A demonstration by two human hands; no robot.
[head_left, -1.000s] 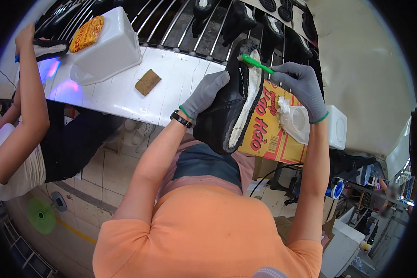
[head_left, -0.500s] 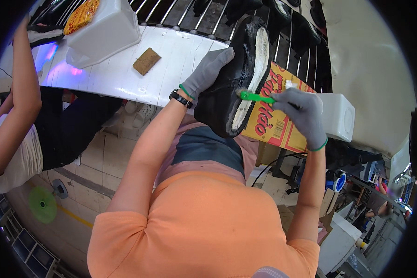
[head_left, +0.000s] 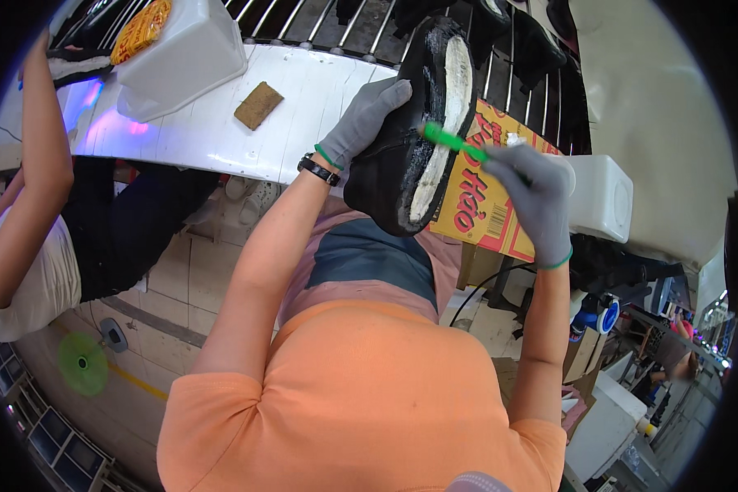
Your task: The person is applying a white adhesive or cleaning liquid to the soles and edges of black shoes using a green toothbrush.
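Note:
A black shoe [head_left: 381,168] without an outsole is tilted up before me, its whitish underside [head_left: 455,82] turned to the right. My left hand [head_left: 369,119], in a grey glove, is closed around the shoe's left side. In my gloved right hand [head_left: 537,193] I grip a small green-handled brush [head_left: 459,143]. Its head lies over the black margin beside the white underside, about midway along the shoe. That margin looks wet and shiny in places.
A yellow cardboard piece [head_left: 485,215] lies beneath the shoe, with a white container [head_left: 605,197] beside it. On the white table [head_left: 303,90] are a brown block [head_left: 259,105] and a white tub [head_left: 184,70]. More black shoes [head_left: 537,49] sit on metal rollers. A co-worker's arm [head_left: 45,156] is at left.
My right hand has shifted the brush upward along the shoe and toward the black margin. The shoe has moved slightly, still in my left hand.

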